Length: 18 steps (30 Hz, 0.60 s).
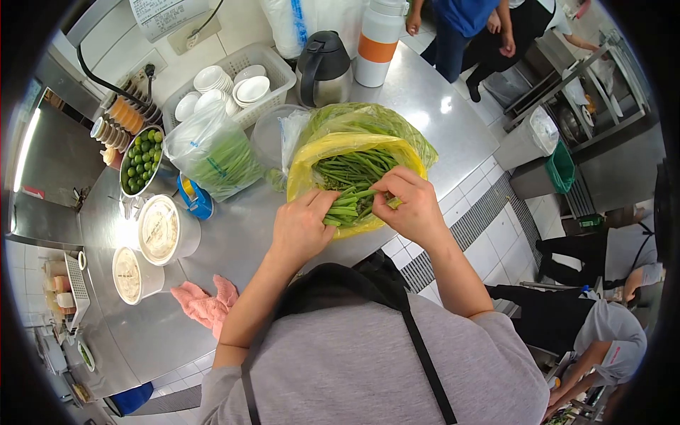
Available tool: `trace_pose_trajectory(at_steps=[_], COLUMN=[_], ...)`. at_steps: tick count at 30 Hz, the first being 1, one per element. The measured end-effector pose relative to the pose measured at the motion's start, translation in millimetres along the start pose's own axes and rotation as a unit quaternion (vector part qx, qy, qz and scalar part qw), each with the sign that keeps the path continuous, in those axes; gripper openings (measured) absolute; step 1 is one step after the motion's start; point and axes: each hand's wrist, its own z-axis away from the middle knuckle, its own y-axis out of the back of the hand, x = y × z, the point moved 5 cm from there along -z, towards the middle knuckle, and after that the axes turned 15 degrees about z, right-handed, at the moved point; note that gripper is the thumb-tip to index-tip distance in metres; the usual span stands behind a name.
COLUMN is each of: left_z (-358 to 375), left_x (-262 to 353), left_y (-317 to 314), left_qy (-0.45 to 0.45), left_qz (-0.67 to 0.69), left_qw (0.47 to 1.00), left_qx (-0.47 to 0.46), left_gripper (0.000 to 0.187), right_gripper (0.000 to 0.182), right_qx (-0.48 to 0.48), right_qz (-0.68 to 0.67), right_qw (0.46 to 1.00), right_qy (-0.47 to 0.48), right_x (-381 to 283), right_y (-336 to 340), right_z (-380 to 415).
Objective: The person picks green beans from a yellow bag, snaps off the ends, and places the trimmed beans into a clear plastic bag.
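A yellow plastic bag (pixel 302 164) stands open on the steel counter, with long green beans (pixel 358 167) inside. Over the bag's near left part, my left hand (pixel 304 223) is closed around a bunch of cut green bean pieces (pixel 343 207). My right hand (pixel 411 207) pinches green bean pieces at the bag's near right side, thumb and fingers together. Both hands are close together but apart. Behind the yellow bag lies a clear bag of greens (pixel 404 127). To the left, another clear bag (pixel 219 159) holds green vegetables.
Limes (pixel 142 161) fill a bowl at the left, near two lidded white tubs (pixel 168 230) and a pink cloth (pixel 205 301). A basket of white bowls (pixel 280 65), a black-topped jug (pixel 324 71) and a white-orange flask (pixel 381 46) stand behind. Other people are at the right.
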Motion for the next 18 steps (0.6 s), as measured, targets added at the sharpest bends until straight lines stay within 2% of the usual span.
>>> trace_pose_trajectory(at_steps=[4,6,10,12,13,14,15,16,18], left_z=[-0.3,0.6,0.8,0.5,-0.6,-1.9,-4.4,-6.8,-8.9], left_x=[-3.8,-5.4,-4.4,-3.3,-4.0,-4.9,-4.5,-6.8,-12.3], left_y=[0.8,1.0,2.4,0.7,1.5,2.9,1.9,2.2,3.7], left_qy=[0.002,0.007,0.002,-0.005,-0.004,-0.004,-0.003,0.026,0.054], left_qz=[-0.017,-0.024,-0.023,-0.004,0.055,0.114,0.113,0.148,0.182], left_qw=[1.0,1.0,1.0,1.0,0.997,0.99,0.99,0.984,0.976], left_qx=[0.001,0.001,0.009,0.019,0.049,0.08,0.08,0.093,0.108], left_gripper=[0.036,0.036,0.035,0.034,0.028,0.022,0.022,0.019,0.017], right_gripper=[0.014,0.013,0.011,0.005,0.005,0.005,0.008,0.008,0.012], right_qx=[0.004,0.01,-0.005,-0.091,-0.093,-0.099,-0.102,-0.103,-0.171], right_qz=[-0.031,0.008,0.018,-0.13,-0.131,-0.301,-0.461,-0.462,-0.542], right_qw=[0.999,0.999,0.999,0.982,0.982,0.938,0.863,0.862,0.808], right_qy=[0.006,0.033,0.027,-0.103,-0.103,-0.143,-0.18,-0.18,-0.154], right_x=[-8.4,-9.5,-6.4,-1.8,-1.1,2.6,5.0,9.1,11.9], right_y=[1.6,2.0,-3.0,-10.3,-12.8,-20.3,-28.1,-30.5,-38.6], right_z=[-3.2,-3.6,-2.7,-1.5,-0.9,1.2,3.3,2.9,1.0])
